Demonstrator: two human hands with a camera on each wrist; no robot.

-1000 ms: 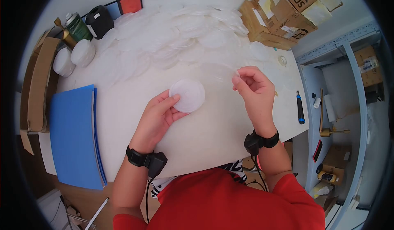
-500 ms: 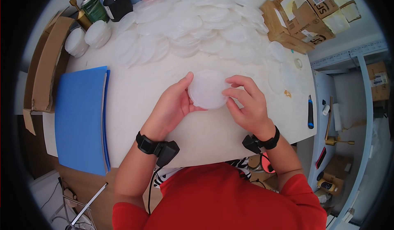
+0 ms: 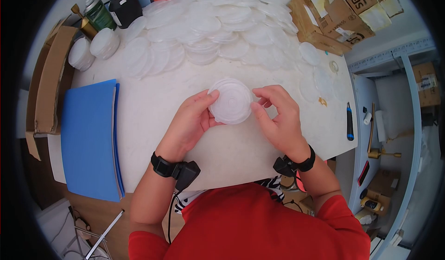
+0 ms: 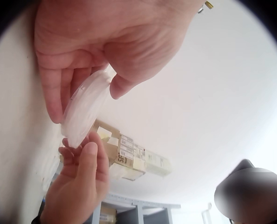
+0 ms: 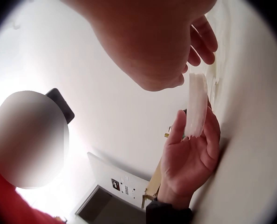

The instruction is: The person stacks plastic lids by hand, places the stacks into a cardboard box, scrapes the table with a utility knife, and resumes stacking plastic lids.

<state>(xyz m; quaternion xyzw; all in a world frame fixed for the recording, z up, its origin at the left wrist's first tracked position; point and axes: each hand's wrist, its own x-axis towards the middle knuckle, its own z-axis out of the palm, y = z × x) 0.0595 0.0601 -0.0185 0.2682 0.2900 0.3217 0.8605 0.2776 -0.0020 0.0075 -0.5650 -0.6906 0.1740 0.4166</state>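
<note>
My left hand (image 3: 189,123) holds a thin stack of round translucent lids (image 3: 231,103) above the table, thumb on the upper face and fingers beneath. In the left wrist view the stack (image 4: 85,109) is seen nearly edge-on and tilted, its layers close together. At the stack's right edge, my right hand (image 3: 282,120) has its fingers loosely bent, holding nothing. The right wrist view shows a small gap between that hand (image 5: 152,46) and the stack (image 5: 196,105); whether a fingertip touches the rim, I cannot tell.
A wide heap of similar lids (image 3: 204,23) covers the table's back. Blue folders (image 3: 90,139), two lid stacks (image 3: 104,43), a spray can (image 3: 98,14) and a black container (image 3: 125,9) stand left. Cardboard boxes (image 3: 338,19) and a cutter (image 3: 349,121) are right.
My right hand has moved left to the stack's edge and no longer holds the single lid that it pinched. The left hand has shifted right and slightly up with the stack.
</note>
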